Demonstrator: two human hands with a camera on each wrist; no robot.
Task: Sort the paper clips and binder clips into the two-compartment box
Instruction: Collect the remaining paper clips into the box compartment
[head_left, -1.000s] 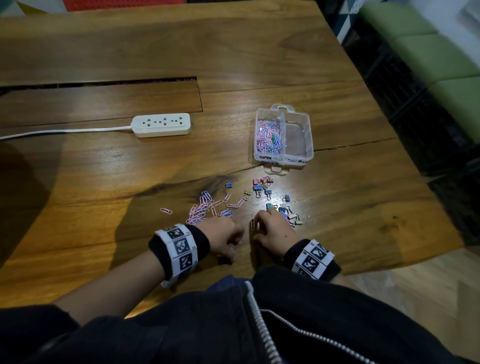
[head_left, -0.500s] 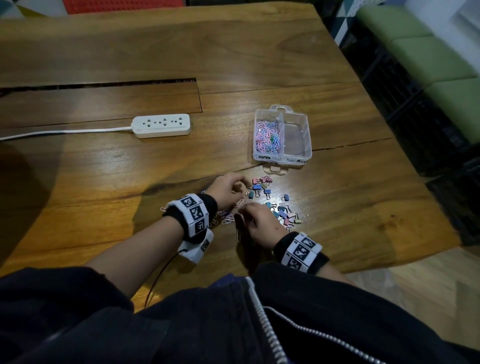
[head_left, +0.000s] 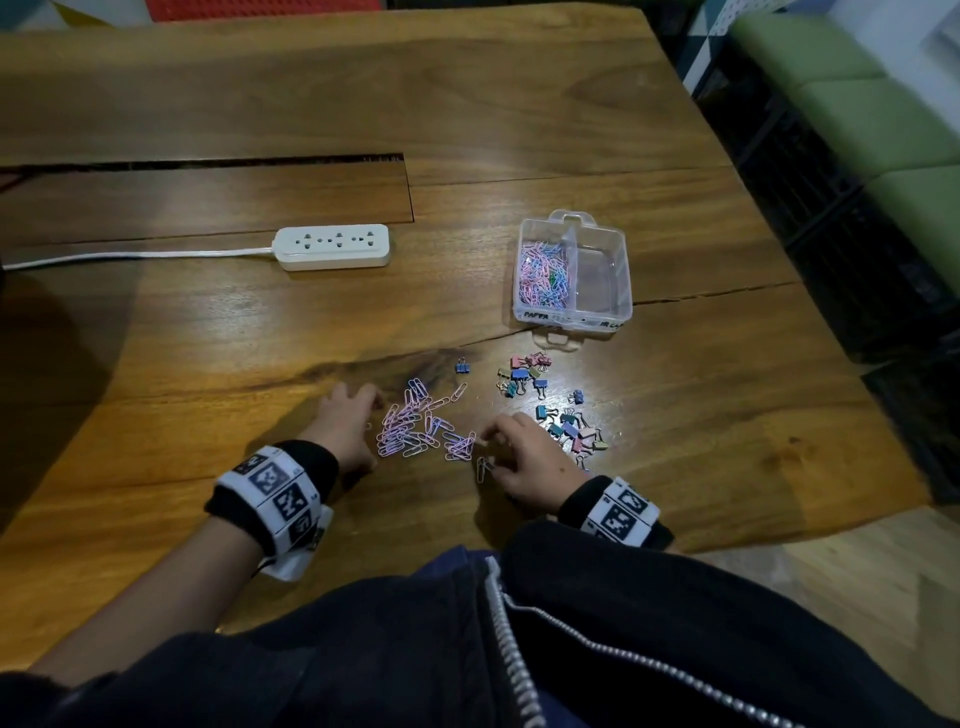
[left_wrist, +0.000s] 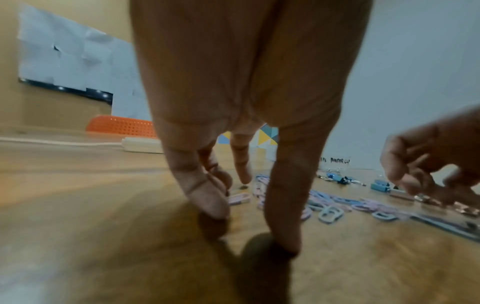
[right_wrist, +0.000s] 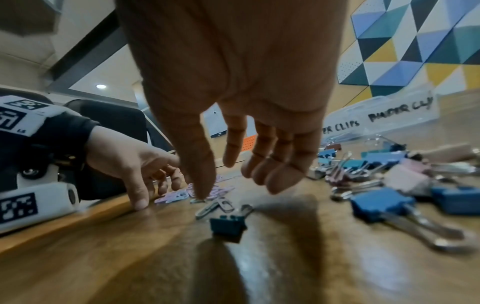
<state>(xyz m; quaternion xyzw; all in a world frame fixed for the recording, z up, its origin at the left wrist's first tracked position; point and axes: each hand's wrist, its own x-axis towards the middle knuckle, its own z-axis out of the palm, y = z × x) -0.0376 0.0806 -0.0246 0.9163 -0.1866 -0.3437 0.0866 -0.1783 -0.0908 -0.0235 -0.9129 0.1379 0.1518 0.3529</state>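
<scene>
A loose pile of pink and blue paper clips (head_left: 410, 431) lies on the wooden table between my hands. My left hand (head_left: 358, 415) is at the pile's left edge, fingers straight, fingertips (left_wrist: 213, 209) on the wood. My right hand (head_left: 493, 441) hovers at the pile's right end with relaxed fingers (right_wrist: 272, 181), its thumb down on the paper clips (right_wrist: 205, 195). A teal binder clip (right_wrist: 228, 224) stands under that palm. Coloured binder clips (head_left: 571, 426) lie scattered to the right. The clear two-compartment box (head_left: 571, 319) behind holds paper clips (head_left: 543, 273) in its left half; its right half holds nothing.
A white power strip (head_left: 332, 248) with its cord lies at the back left, beside a slot (head_left: 208, 162) in the tabletop. The table's right edge (head_left: 831, 322) drops off toward green benches (head_left: 893, 130). An orange basket (left_wrist: 122, 126) sits beyond the table.
My left hand has pulled back from near the binder clips to the left side of the paper clip pile. The right hand has stayed at the pile's right end.
</scene>
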